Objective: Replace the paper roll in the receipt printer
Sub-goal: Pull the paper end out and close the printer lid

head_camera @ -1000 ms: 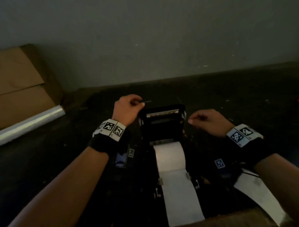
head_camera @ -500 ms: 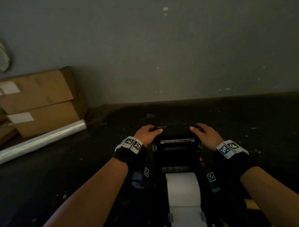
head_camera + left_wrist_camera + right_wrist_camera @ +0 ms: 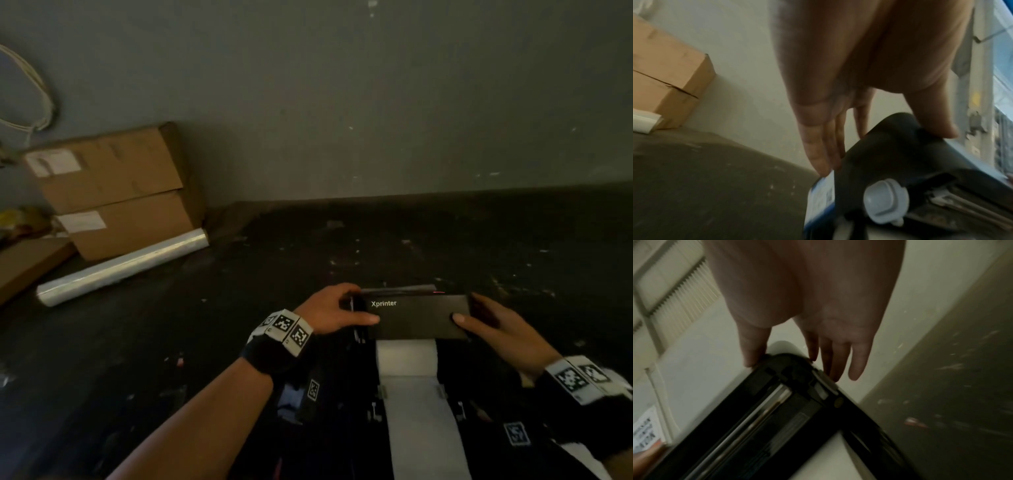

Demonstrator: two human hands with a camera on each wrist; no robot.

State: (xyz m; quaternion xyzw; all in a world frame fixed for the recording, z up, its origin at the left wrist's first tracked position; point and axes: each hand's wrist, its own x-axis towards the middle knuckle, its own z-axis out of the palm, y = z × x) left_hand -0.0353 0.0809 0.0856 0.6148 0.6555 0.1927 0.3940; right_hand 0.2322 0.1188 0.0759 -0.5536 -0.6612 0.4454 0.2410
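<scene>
Two cardboard boxes (image 3: 113, 190) stand stacked against the wall at far left, each bearing a white label too blurred to read, with a roll of clear film (image 3: 123, 267) lying in front of them on the dark tabletop (image 3: 513, 246). Your receipt printer (image 3: 418, 342) sits at the near centre of that tabletop. Its lid (image 3: 418, 317) is tilted down over the body and reads "Xprinter" in white. A wide paper roll (image 3: 406, 359) sits in the bay beneath the lid, its strip running out toward you.

Your left hand (image 3: 329, 310) grips the lid's left end, thumb on top and fingers wrapped behind. Your right hand (image 3: 496, 325) pinches the right end likewise, thumb on the top face.

Judgement: you are at the closing step, with the roll seated. Next, press both ends down evenly until the lid latches, keeping the strip straight through the slot. An uneven push could leave one side unlatched
</scene>
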